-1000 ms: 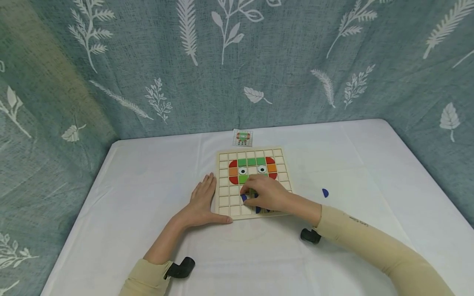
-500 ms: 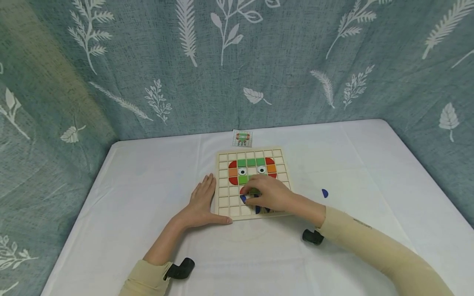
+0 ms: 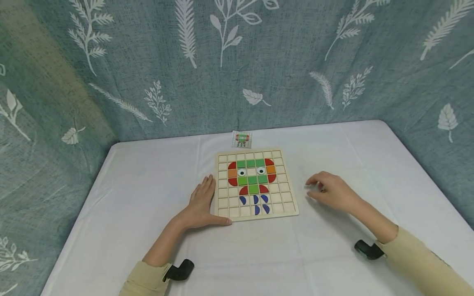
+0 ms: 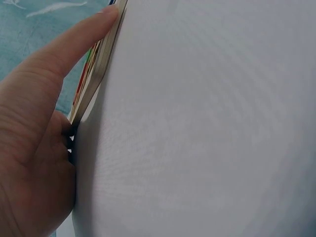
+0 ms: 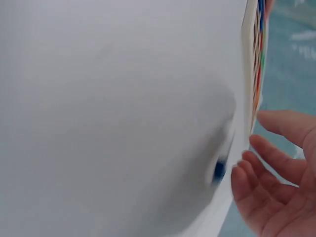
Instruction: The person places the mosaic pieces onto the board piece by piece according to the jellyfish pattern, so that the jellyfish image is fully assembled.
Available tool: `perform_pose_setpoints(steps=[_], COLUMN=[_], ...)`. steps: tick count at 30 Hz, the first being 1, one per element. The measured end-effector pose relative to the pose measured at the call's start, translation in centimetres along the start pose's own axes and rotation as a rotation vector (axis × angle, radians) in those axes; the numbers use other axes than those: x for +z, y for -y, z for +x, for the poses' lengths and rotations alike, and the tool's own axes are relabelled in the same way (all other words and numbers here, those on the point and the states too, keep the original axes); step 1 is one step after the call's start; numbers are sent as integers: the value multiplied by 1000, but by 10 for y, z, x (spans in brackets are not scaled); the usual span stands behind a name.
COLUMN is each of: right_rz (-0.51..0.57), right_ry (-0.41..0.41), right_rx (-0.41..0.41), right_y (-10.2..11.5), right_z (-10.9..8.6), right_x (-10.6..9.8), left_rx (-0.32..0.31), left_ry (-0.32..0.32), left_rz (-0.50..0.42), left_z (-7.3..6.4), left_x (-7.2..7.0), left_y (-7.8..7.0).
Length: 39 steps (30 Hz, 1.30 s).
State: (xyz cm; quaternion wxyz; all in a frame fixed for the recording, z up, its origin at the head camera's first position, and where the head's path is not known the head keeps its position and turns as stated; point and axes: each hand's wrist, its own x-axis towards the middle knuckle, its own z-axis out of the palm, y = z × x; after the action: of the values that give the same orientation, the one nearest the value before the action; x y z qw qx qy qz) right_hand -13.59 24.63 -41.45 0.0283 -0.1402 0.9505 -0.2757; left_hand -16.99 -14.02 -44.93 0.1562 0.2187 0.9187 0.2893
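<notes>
A square wooden grid board [image 3: 286, 197] lies flat on the white cloth, with red, orange and green pieces, two eye tiles and several dark blue half-round pieces [image 3: 242, 200] set in its cells. My left hand [image 3: 200, 205] rests at the board's lower left corner, fingers straight along the left side and thumb touching the front edge. Off to the right of the board, my right hand [image 3: 331, 191] hovers above the cloth with fingers bent and apart, holding nothing. A loose blue piece [image 5: 219, 170] lies near its fingertips in the right wrist view; the hand hides it in the head view.
A small picture card [image 3: 242, 139] of a similar figure lies just behind the board. The white cloth-covered table [image 3: 159, 164] ends at a leaf-patterned blue-green curtain [image 3: 281, 74] behind and at both sides.
My right hand has let go of a blue half-round piece, now left in a lower cell of the board, and has moved right, over the loose blue piece. My left hand stays put.
</notes>
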Motion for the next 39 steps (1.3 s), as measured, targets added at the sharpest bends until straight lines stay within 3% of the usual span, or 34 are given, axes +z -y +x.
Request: perform_pose_setpoints(steps=[3,7,11,18,25,29,35,39], right_rz=[5,53,88,60,45,78,183,189], right_ry=[12,33,28,-14,-37,-12,74,152], right_rx=[46,44,28,81,20,-35,-222,-320], right_y=[-14,-24,-27,-26,-25,-9,41,70], right_z=[-13,-20,-20,-21,-15,-2,26,40], right_x=[-7,-7,-4,-3,1,11,37,54], left_rx=[-3,3,9,8,10,11,6,3], left_ry=[0,-9,-12,-15,-16,-14,-9,-5], left_rz=[-3,-14,-15,-17,-10,-11,-10,-11], left_z=[-1,-1,0,0,1,0,-1,-1], left_x=[0,1,2,2,3,2,1,1], left_y=[0,-1,-1,0,1,1,1,0])
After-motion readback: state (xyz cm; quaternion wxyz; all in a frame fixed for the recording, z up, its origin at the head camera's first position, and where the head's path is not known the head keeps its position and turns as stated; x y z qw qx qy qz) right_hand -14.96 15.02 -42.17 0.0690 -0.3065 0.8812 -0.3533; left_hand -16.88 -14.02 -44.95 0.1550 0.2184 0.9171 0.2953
